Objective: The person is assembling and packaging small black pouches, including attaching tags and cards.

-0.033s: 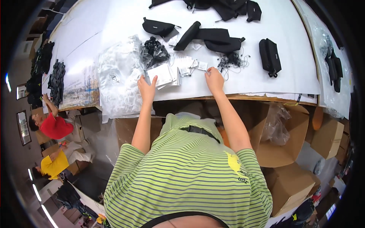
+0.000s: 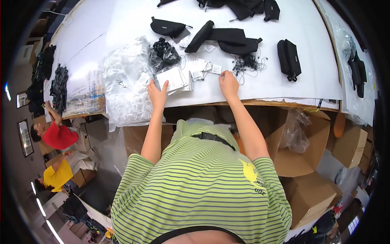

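Note:
My left hand (image 2: pixel 157 94) lies at the lower left side of a stack of white printed cards (image 2: pixel 170 79), its thumb spread away from its fingers. With fingertips pinched together, my right hand (image 2: pixel 229 87) is on the near corner of a small white tag (image 2: pixel 216 69); the exact grip is too small to make out. More small white tags (image 2: pixel 198 69) lie in a loose heap between my hands. Beyond my right hand is a tangle of thin black cords (image 2: pixel 246 63). A clear bag with black pieces (image 2: pixel 164 55) sits behind the cards.
A large clear plastic bag of white packets (image 2: pixel 126 85) lies left of my left hand. Black pouches (image 2: pixel 239 42) are spread farther back, another pouch (image 2: pixel 289 60) to the right. An open cardboard box (image 2: pixel 302 142) stands below the table's edge. Two people are at the far left.

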Action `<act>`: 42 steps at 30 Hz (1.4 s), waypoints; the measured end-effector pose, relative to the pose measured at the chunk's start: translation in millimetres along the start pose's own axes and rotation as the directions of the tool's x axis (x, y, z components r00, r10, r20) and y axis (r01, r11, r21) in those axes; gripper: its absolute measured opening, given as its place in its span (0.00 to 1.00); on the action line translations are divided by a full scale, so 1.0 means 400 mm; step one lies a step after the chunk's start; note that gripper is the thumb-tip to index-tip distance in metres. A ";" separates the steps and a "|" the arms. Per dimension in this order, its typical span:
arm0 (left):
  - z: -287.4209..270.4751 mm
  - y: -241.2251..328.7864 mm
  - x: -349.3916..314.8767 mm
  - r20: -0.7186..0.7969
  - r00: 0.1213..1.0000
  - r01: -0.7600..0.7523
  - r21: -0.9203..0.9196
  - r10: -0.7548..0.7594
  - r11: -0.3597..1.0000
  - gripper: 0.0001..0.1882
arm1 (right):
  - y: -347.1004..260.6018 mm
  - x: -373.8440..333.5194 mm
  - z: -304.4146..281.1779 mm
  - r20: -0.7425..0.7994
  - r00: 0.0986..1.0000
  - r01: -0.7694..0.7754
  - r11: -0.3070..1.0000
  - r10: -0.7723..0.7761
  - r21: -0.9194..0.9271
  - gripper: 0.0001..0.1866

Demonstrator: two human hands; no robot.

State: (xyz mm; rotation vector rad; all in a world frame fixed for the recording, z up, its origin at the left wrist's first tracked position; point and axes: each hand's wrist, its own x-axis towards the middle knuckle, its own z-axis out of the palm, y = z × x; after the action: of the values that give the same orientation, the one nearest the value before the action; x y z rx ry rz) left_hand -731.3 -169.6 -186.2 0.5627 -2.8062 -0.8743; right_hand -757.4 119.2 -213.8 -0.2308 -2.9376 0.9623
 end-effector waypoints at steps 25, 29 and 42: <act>-0.052 0.226 0.053 0.247 0.958 0.269 -0.603 -0.145 0.751 0.11 | -0.141 0.149 -0.475 0.284 0.956 -0.292 0.278 0.068 0.915 0.09; -0.067 0.501 0.008 0.432 0.901 0.341 -0.755 0.034 0.559 0.18 | -0.084 0.170 -0.494 0.319 0.947 -0.313 0.359 0.043 0.880 0.12; 0.102 0.845 -0.108 0.410 0.907 0.286 -0.764 0.094 0.578 0.08 | 0.026 0.241 -0.572 0.400 0.895 -0.312 0.364 -0.199 0.878 0.10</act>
State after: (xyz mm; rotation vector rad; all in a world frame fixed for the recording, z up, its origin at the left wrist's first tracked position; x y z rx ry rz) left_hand -805.8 125.3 -27.4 0.3901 -2.2233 -2.3579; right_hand -831.8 276.2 -35.9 -0.0369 -2.0448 2.8132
